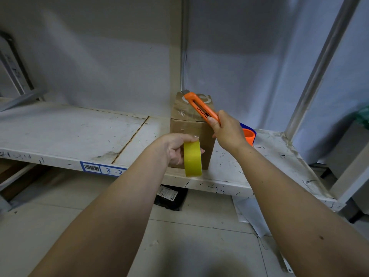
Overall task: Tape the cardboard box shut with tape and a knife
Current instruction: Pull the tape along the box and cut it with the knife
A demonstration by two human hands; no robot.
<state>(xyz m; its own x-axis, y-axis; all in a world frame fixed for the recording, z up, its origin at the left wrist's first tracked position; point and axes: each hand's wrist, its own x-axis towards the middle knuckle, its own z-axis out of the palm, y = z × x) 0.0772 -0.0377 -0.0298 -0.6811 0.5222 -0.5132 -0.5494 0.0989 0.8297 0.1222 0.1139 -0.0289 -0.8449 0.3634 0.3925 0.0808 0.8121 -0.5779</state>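
Box (pixel 190 134) is stood on the white shelf (pixel 79 136), near its front edge, against the upright post. Top flaps are seen folded down; brownish tape strips already appear across the top, though whether the seam is fully covered cannot be told from this angle. Left hand (pixel 175 149) is clamped on the yellow tape roll (pixel 192 158), held on edge just in front of the box's near face; a short clear tab seems lifted at the roll's top, by the thumb. No yellow tape is seen stuck to the box yet. Right hand (pixel 227 132) is closed around the orange knife (pixel 201 107), raised over the box top with its tip pointing up and away; a short bit of blade appears exposed at the tip. An orange-and-blue object (pixel 248 134), possibly a tape dispenser, is partly hidden behind the right hand. Judged status: early stage, tools in hand, sealing not begun. Left to do: tape pulled out, laid over the seam, pressed down, cut with the knife.
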